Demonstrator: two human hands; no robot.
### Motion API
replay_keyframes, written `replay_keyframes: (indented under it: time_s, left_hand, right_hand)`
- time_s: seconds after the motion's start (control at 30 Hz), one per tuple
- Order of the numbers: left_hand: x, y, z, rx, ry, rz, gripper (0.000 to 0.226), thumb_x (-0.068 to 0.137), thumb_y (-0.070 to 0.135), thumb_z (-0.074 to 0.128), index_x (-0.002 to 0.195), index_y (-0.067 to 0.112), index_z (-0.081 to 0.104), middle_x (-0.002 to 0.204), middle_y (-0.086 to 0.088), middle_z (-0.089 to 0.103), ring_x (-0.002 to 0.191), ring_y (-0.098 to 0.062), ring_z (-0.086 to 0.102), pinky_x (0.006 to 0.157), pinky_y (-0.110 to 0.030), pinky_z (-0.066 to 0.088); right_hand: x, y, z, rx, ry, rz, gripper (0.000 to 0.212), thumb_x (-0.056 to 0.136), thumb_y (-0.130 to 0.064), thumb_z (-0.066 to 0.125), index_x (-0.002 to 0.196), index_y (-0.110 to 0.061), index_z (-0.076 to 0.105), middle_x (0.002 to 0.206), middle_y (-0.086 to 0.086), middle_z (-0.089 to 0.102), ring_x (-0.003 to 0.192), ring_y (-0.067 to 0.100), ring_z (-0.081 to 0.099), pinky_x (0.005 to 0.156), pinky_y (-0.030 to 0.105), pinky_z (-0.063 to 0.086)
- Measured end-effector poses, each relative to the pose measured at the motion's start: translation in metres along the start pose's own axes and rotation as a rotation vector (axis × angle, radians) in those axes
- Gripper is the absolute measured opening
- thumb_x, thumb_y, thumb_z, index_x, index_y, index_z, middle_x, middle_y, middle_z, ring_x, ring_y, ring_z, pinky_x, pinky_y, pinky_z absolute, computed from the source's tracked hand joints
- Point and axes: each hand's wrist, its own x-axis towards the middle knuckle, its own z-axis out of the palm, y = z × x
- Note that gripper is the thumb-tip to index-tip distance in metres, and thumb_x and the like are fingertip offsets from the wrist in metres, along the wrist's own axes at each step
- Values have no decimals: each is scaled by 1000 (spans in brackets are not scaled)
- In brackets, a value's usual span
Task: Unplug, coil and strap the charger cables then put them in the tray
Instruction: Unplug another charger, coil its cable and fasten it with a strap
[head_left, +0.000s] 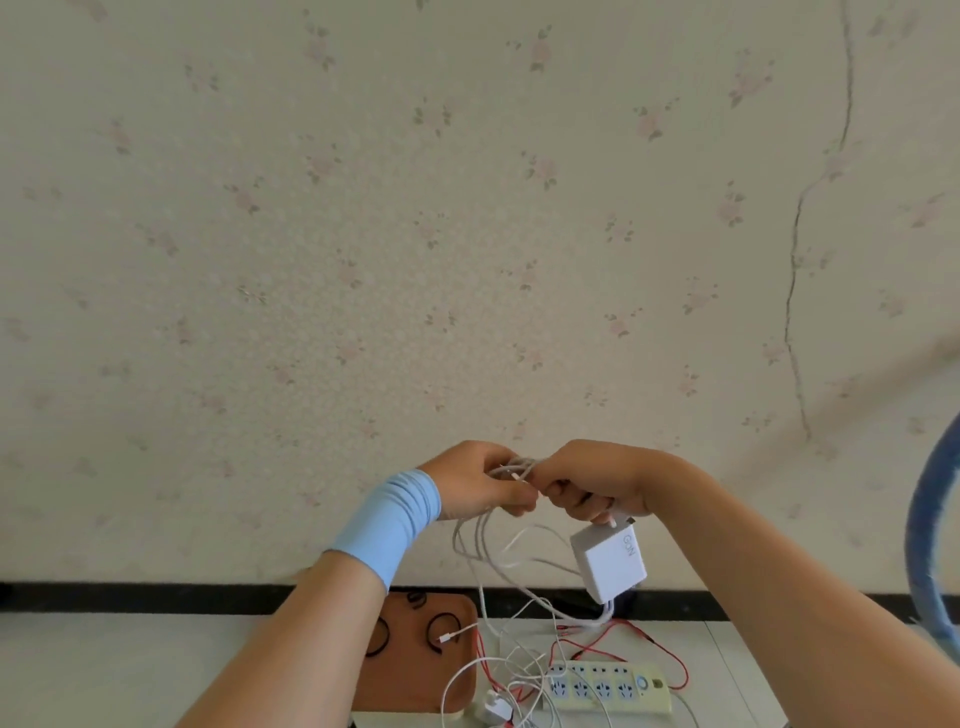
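Both hands are raised in front of a flowered wall. Between them is a bundle of white cable. The left hand, with a blue sleeve at the wrist, is curled round the bundle from 9 o'clock. The right hand grips it from 3 o'clock, knuckles nearly touching the left. Loose loops of the same cable sag below the hands toward 6 o'clock.

A white charger block hangs at about 5 o'clock from the right hand, tilted, clear of the bench.

Down on the bench, at 7 o'clock from the hands, lies a brown tray with black straps in it and a white cable end resting across its right edge. At 3 o'clock from the tray sits a pale power strip, with a red cable and more white cable tangled over and around it. A small white plug lies between tray and strip.
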Motion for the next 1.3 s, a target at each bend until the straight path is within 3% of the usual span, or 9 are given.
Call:
replay_keyframes:
  time_s: [0.1, 0.17, 0.3, 0.47, 0.63, 0.87, 1.03, 1.13, 1.3]
  left_hand:
    - [1, 0, -4, -12, -20, -32, 20, 91, 32, 66, 87, 13, 68, 67, 4, 66, 65, -16, 64, 88, -37, 55]
    - [-2, 1, -9, 9, -42, -104, 27, 92, 41, 63, 84, 16, 69, 63, 4, 55, 59, -15, 57, 83, -35, 57]
    - [-10, 4, -20, 90, 11, -152, 38, 91, 57, 55, 79, 23, 70, 68, 4, 50, 56, -14, 45, 61, -27, 47]
    - [-7, -3, -32, 167, 154, -47, 30, 84, 62, 61, 81, 37, 77, 97, 8, 71, 95, -15, 64, 84, -28, 49]
    - [-9, -4, -33, 82, 269, -39, 27, 79, 52, 74, 96, 32, 78, 102, 16, 71, 93, 1, 61, 85, -20, 44]
    - [-10, -5, -35, 108, 219, -68, 26, 80, 39, 78, 89, 15, 75, 61, 6, 59, 55, -9, 51, 55, -20, 44]
    - [-14, -17, -37, -80, 7, -218, 21, 93, 26, 65, 86, 6, 63, 66, -5, 62, 73, -19, 71, 75, -30, 57]
    - [-9, -15, -38, -376, 172, -147, 23, 101, 23, 52, 91, 6, 63, 70, -6, 54, 82, -26, 72, 82, -36, 57]
    - [5, -10, -30, -560, 412, -172, 27, 105, 23, 43, 88, 12, 61, 66, 0, 41, 52, -15, 45, 51, -23, 42]
  right_hand:
    - [-4, 1, -7, 142, -46, -22, 24, 79, -26, 56, 58, -23, 44, 60, -3, 21, 51, 14, 11, 52, 31, 8]
    - [-7, 2, -11, 234, -99, -45, 16, 81, -28, 52, 68, -19, 52, 62, -3, 20, 50, 13, 11, 51, 30, 7]
    - [-11, 3, -15, 287, -116, -73, 31, 103, -23, 36, 90, -12, 61, 62, -3, 28, 48, 10, 18, 45, 23, 16]
    - [-13, 3, -13, 131, -129, -130, 39, 108, -22, 35, 124, -3, 65, 66, -1, 40, 53, 13, 30, 57, 30, 48]
    - [-9, 4, -5, 185, -194, -176, 35, 109, -17, 37, 134, -6, 59, 75, 6, 54, 57, 18, 48, 62, 36, 57]
    - [-7, -3, 0, 223, -90, -135, 27, 103, -9, 30, 87, -15, 50, 65, 0, 28, 50, 13, 29, 51, 30, 48]
    - [-10, -2, -15, 414, 150, -116, 26, 91, -14, 30, 70, -19, 44, 62, -3, 21, 47, 13, 15, 42, 24, 20]
    - [-9, 1, -14, 362, 273, -99, 23, 86, -16, 32, 65, -20, 39, 60, -3, 24, 46, 14, 16, 44, 24, 18]
    - [-4, 0, -6, 209, 289, -86, 43, 95, -49, 52, 64, -23, 36, 58, -4, 27, 48, 14, 19, 47, 26, 18]
